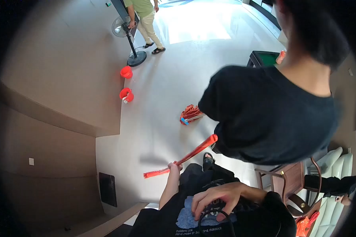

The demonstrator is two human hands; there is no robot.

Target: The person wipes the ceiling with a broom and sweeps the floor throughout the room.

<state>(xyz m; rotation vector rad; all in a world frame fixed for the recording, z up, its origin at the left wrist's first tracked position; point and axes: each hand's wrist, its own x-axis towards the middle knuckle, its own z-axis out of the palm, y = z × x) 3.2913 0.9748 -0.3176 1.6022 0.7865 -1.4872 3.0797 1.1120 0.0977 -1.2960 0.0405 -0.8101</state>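
Observation:
My left hand [175, 166] is closed around a long, thin red bundle [197, 151], which looks folded or rolled and has a ragged lower-left end. It slants up to the right in front of my legs. My right hand [219, 197] rests against the front of my black printed shirt, fingers curved and apart. A black cable [203, 217] loops by its thumb; I see no grip on it. Beyond the bundle, a mop head with reddish strands [190, 112] lies on the floor, its handle partly hidden by a person in black.
A person in a black shirt [269, 114] stands close at right. Farther off, another person [146, 23] touches a standing fan [136, 58]. Two red buckets [126, 72] sit along the left wall. A wooden chair [288, 179] and pale sofa [330, 213] are at right.

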